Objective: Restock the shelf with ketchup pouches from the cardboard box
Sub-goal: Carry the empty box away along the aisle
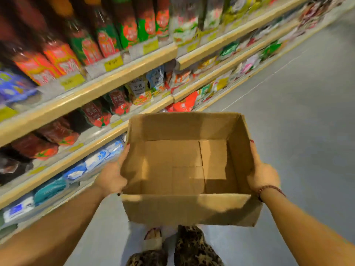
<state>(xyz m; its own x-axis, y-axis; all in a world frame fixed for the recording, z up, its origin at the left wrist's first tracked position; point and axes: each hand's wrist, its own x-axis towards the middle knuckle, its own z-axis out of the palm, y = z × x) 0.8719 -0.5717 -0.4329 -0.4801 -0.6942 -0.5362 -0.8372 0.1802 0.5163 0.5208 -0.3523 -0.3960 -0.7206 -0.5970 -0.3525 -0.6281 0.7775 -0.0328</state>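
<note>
An open cardboard box [184, 208] hangs in front of me above the floor, and its inside shows only bare cardboard. My left hand [112, 175] grips its left wall, with the fingers along the outside. My right hand [262, 173] grips the right wall in the same way. Dark red ketchup pouches [96, 114] with tomato pictures stand in a row on the middle shelf [92, 148] to my left. More of these pouches [48, 144] lie further left on that shelf.
The shelving runs along my left, from near me to the far right. Red and green bottles [107, 41] fill the upper shelf; blue and white packets [96, 158] lie on the lower one. Grey floor [297, 112] opens to the right. My feet [153, 240] are under the box.
</note>
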